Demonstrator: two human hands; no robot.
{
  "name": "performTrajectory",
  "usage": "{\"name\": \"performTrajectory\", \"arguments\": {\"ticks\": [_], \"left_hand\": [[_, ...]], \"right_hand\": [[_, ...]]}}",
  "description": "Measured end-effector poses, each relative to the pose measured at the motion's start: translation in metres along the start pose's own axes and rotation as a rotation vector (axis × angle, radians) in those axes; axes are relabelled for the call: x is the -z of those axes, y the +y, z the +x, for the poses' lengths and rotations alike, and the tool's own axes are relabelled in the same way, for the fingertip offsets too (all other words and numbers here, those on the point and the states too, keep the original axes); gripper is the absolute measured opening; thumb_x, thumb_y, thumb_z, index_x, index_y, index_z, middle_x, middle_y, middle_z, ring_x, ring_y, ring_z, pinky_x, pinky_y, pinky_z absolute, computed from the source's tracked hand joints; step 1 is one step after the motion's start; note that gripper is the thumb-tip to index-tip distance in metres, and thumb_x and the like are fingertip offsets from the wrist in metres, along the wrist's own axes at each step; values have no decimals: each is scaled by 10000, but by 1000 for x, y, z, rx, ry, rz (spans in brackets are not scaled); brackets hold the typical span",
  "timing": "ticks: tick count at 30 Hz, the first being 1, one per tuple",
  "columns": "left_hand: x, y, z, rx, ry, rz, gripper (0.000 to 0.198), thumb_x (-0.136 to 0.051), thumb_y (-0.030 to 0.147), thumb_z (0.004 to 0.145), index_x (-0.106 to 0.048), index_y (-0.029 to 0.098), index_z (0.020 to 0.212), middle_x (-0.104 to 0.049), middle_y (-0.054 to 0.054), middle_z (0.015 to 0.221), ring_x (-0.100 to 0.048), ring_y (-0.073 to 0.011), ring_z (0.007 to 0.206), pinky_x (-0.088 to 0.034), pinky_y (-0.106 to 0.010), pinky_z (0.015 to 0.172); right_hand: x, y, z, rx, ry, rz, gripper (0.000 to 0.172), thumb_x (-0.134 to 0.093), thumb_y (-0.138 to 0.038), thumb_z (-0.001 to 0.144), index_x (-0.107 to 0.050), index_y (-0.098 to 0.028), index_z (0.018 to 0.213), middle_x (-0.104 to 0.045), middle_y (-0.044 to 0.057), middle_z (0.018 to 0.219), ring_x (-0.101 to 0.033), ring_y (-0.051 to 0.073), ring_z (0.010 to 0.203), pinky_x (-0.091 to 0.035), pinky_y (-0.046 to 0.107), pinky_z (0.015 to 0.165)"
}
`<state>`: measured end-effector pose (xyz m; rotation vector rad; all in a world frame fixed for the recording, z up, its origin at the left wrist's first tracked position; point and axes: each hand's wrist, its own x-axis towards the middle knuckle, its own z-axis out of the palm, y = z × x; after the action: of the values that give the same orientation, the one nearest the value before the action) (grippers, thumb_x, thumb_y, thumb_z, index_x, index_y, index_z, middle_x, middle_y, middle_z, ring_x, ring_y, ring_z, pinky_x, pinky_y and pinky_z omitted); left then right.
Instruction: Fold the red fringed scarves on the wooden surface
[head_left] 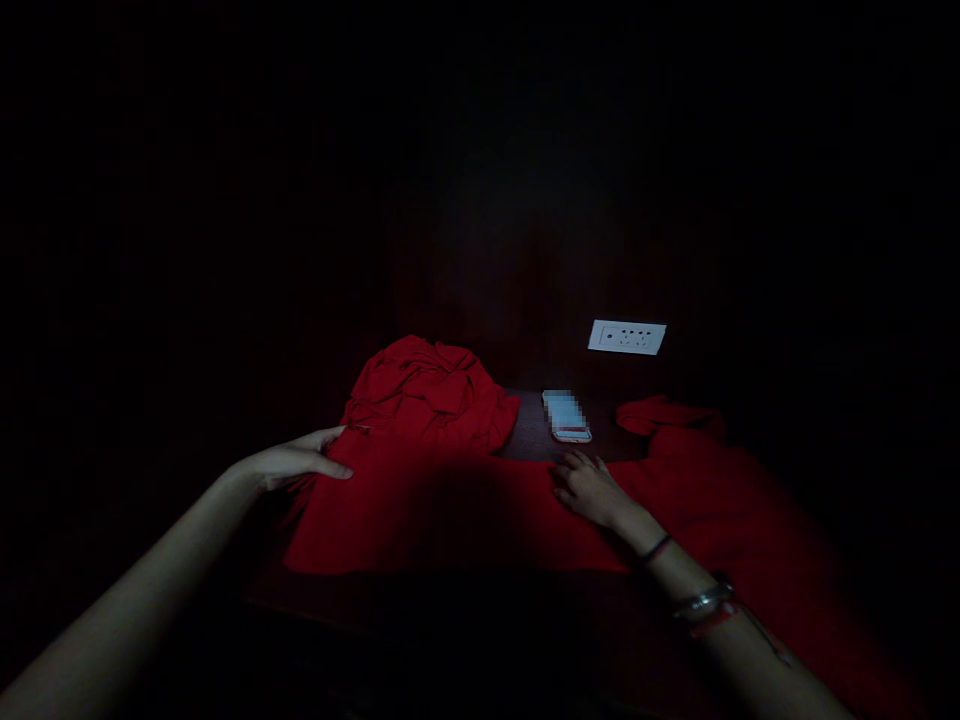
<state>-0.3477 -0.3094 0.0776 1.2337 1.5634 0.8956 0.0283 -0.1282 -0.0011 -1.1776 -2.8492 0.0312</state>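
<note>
A red cloth (442, 510) is spread over a dark table in a dim room. Part of it is bunched in a heap (431, 390) at the back left. My left hand (300, 460) lies at the cloth's left edge, fingers stretched out, touching the fabric. My right hand (589, 488) rests flat on the cloth near its far edge, fingers apart. Bangles and a thread circle my right wrist (705, 600).
A phone (567, 416) lies on the bare table just beyond my right hand. A white socket panel (627, 337) sits on the dark wall behind. More red fabric (667, 412) is rumpled at the back right. The surroundings are too dark to make out.
</note>
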Motion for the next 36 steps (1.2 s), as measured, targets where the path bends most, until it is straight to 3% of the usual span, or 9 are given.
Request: {"name": "performTrajectory", "arguments": {"ticks": [7,11,16,19,22,25,28,32,36], "left_hand": [[-16,22,36,-337,238,407,604,-680,427,600,-524,231,1150,-531,-45,1233,-524,-235,1087,-412,-344,950],[-22,26,48,-410,275,433,598,-678,462,598,-545,211,1124,-533,-48,1219,-496,-247,1107,-359,-356,994],[4,11,45,-299,358,269,776,-706,523,524,-495,186,1190,-546,-55,1195,-498,-279,1083,-394,-349,954],[26,1,36,-199,583,210,722,-586,532,667,-406,154,1256,-556,-71,1156,-532,-256,1016,-456,-341,857],[29,-1,30,-45,763,613,532,-478,414,784,-426,145,1241,-532,-99,1155,-525,-257,1007,-452,-357,841],[7,1,28,75,743,1149,472,-364,326,845,-409,155,1283,-431,-172,1251,-483,-334,1049,-433,-452,817],[-29,-3,33,124,807,1379,479,-343,284,853,-387,153,1312,-266,-206,1382,-356,-395,1173,-384,-507,848],[-63,-32,44,85,681,1401,509,-424,363,829,-402,201,1312,-238,-141,1430,-211,-339,1290,-210,-527,999],[-55,-62,48,121,564,1245,693,-454,539,765,-292,235,1365,-151,-121,1461,-160,-350,1311,-158,-559,1009]], "right_hand": [[12,-69,78,390,126,562,701,-618,-367,724,-330,-139,1321,-432,135,1296,-428,217,1162,-361,342,945],[-9,-86,97,424,62,554,304,-563,-237,772,-544,-134,1057,-603,82,1010,-555,184,905,-425,319,791],[-8,-77,96,522,125,502,146,-502,-222,808,-551,-126,907,-589,82,960,-537,160,839,-418,280,729],[6,-67,93,478,129,579,170,-455,-227,841,-532,-146,968,-603,51,932,-554,133,805,-418,244,703],[12,-63,92,349,150,560,175,-410,-189,857,-537,-147,971,-620,44,887,-578,131,790,-417,237,707],[4,-67,91,265,116,441,273,-411,-162,845,-507,-126,1098,-617,93,1000,-584,169,903,-418,268,774],[-5,-72,89,287,55,351,408,-472,-168,808,-451,-97,1210,-535,150,1186,-524,207,1060,-392,305,868],[9,-67,80,263,59,409,281,-438,-142,816,-568,-110,1063,-628,105,996,-584,165,899,-416,253,775],[44,-42,61,309,57,581,229,-447,-296,841,-614,-143,877,-609,17,739,-535,107,662,-396,212,618]]}}
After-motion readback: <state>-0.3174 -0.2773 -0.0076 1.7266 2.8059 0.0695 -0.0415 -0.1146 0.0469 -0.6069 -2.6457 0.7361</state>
